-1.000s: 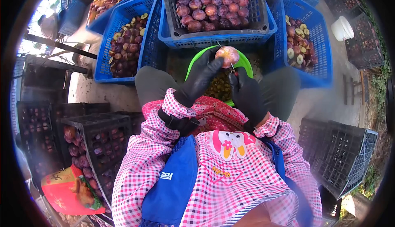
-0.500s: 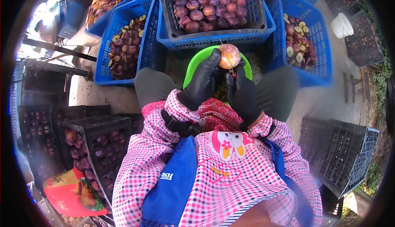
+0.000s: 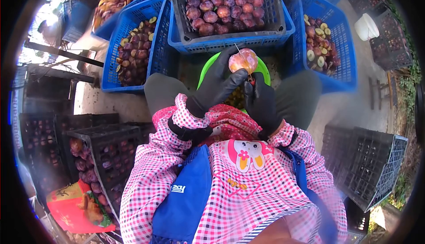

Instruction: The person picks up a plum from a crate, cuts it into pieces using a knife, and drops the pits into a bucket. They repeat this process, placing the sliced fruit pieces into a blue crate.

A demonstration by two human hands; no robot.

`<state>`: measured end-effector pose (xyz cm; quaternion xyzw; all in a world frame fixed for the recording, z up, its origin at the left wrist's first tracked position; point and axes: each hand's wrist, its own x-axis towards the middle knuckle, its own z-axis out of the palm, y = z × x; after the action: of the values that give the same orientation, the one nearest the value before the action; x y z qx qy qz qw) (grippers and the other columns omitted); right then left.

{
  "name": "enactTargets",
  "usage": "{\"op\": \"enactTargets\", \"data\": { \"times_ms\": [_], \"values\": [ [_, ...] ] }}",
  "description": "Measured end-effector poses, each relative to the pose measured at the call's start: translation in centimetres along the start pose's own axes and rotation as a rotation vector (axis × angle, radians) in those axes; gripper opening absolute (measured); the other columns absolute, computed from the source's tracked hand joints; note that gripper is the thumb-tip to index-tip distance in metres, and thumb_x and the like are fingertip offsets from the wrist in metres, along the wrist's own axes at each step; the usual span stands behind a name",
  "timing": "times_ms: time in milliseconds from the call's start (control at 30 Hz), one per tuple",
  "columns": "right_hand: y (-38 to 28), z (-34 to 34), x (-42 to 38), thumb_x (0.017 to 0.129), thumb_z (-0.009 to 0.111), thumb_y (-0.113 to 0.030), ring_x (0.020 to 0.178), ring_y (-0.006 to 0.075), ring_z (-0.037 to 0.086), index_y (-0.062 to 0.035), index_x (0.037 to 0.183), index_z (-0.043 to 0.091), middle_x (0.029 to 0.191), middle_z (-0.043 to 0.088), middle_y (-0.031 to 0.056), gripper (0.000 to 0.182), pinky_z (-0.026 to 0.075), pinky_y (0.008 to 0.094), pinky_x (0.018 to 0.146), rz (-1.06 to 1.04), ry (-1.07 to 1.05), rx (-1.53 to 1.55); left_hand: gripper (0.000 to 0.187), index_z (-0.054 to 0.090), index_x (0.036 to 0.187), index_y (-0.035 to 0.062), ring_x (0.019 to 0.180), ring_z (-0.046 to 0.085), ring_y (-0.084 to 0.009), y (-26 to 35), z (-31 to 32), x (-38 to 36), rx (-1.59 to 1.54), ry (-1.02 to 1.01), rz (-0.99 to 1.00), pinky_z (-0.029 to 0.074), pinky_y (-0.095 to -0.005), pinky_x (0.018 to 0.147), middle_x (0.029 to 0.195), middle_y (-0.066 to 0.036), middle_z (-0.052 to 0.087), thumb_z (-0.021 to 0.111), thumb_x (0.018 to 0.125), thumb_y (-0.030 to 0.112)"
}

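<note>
A reddish-yellow plum (image 3: 243, 61) is in the black-gloved fingers of my left hand (image 3: 218, 81), which curl round its left and lower side. My right hand (image 3: 261, 98), also gloved in black, is closed on a small knife with a red part (image 3: 252, 82) just below the fruit. A thin blade or wire lies across the plum and sticks out above it. Both hands are over a green basin (image 3: 264, 70), where yellowish pieces show between the wrists.
Whole plums fill a black crate (image 3: 230, 37) straight ahead, set on a blue crate. Blue crates with cut plums stand at left (image 3: 108, 69) and right (image 3: 352, 67). Black crates (image 3: 374, 164) flank both sides. A white bucket (image 3: 367, 27) sits at upper right.
My left hand has turned, its fingers now wrapping behind and under the plum. The plum has shifted slightly left and rotated. My right hand has hardly moved.
</note>
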<state>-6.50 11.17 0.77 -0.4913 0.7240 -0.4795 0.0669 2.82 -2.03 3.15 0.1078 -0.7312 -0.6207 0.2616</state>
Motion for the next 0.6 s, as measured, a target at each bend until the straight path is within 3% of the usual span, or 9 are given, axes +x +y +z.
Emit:
{"op": "enactTargets", "data": {
  "times_ms": [67,200,267,333,400,467,533,567,600],
  "values": [
    [0.3,0.1,0.5,0.094,0.057,-0.02,0.065,0.0428,0.061,-0.0016,0.106,0.051,0.073,0.061,0.0213,0.023,0.046,0.0481,0.055,-0.022,0.001,-0.006,0.059,0.039,0.138,-0.0017,0.117,0.052,-0.0192,-0.9,-0.2,0.3,-0.394,0.045,-0.14,0.04,-0.034,0.103,0.127,-0.011,0.055,0.059,0.097,0.035],
    [0.8,0.3,0.3,0.095,0.057,-0.02,0.061,0.04,0.06,-0.0012,0.105,0.051,0.07,0.059,0.0196,0.022,0.044,0.0474,0.054,-0.024,-0.04,0.046,0.061,0.037,0.139,-0.0005,0.117,0.053,-0.0196,-1.4,-0.5,0.0,-0.586,-0.024,-0.173,0.041,-0.0345,0.102,0.128,-0.011,0.054,0.062,0.095,0.033],
    [0.4,-0.1,0.7,0.095,0.058,-0.021,0.058,0.0363,0.06,-0.0015,0.104,0.051,0.068,0.058,0.018,0.022,0.044,0.0457,0.053,-0.026,-0.051,0.118,0.06,0.041,0.137,-0.0007,0.118,0.053,-0.0198,-1.7,-1.1,-0.1,0.005,0.013,-0.066,0.041,-0.0346,0.102,0.128,-0.01,0.055,0.063,0.094,0.035],
    [-0.1,-1.4,1.5,0.095,0.06,-0.023,0.055,0.0246,0.058,-0.0018,0.107,0.052,0.069,0.058,0.0137,0.026,0.044,0.04,0.053,0.469,-0.329,0.472,0.058,0.042,0.136,-0.0007,0.118,0.054,-0.0195,-2.8,-2.2,0.8,0.134,-0.03,-0.021,0.04,-0.034,0.103,0.128,-0.01,0.055,0.062,0.095,0.036],
    [0.0,-2.2,1.6,0.092,0.064,-0.028,0.059,0.0203,0.059,-0.0019,0.109,0.053,0.073,0.06,0.0123,0.033,0.045,0.0374,0.055,0.414,-0.201,0.522,0.057,0.044,0.135,-0.0007,0.118,0.054,-0.0193,-4.1,-2.7,1.1,0.264,-0.071,0.022,0.04,-0.0334,0.103,0.127,-0.009,0.055,0.06,0.095,0.036],
    [-0.3,-3.4,2.3,0.09,0.068,-0.033,0.064,0.0159,0.06,-0.002,0.11,0.053,0.077,0.061,0.0109,0.04,0.046,0.0349,0.058,0.372,-0.079,0.573,0.056,0.045,0.135,0.0001,0.12,0.051,-0.0189,-5.1,-2.7,0.7,-0.15,-0.133,-0.138,0.036,-0.0351,0.107,0.127,-0.009,0.055,0.054,0.098,0.041],
    [-0.9,-5.0,4.5,0.081,0.076,-0.042,0.079,0.0184,0.064,-0.0008,0.111,0.055,0.092,0.064,0.0132,0.055,0.049,0.0348,0.069,0.084,0.001,0.123,0.056,0.045,0.134,0.0001,0.12,0.052,-0.0187,-4.7,-1.3,0.1,-0.358,-0.118,-0.205,0.037,-0.035,0.106,0.126,-0.01,0.056,0.05,0.099,0.044],
    [0.0,-4.4,5.0,0.071,0.083,-0.045,0.091,0.0193,0.065,-0.0009,0.112,0.056,0.099,0.065,0.0146,0.066,0.05,0.0348,0.078,0.007,-0.026,0.191,0.057,0.046,0.134,0.0001,0.12,0.052,-0.0184,-4.4,-0.6,0.3,-0.56,-0.089,-0.252,0.039,-0.0348,0.106,0.126,-0.01,0.057,0.046,0.1,0.046],
    [0.8,-3.6,4.8,0.071,0.083,-0.045,0.091,0.0193,0.065,-0.0009,0.112,0.056,0.099,0.065,0.0146,0.066,0.05,0.0348,0.078,0.007,-0.03,0.191,0.057,0.046,0.134,0.0001,0.12,0.052,-0.0184,-4.4,0.0,0.1,-0.562,-0.085,-0.253,0.039,-0.0348,0.106,0.126,-0.01,0.057,0.046,0.1,0.046]
  ]
}}
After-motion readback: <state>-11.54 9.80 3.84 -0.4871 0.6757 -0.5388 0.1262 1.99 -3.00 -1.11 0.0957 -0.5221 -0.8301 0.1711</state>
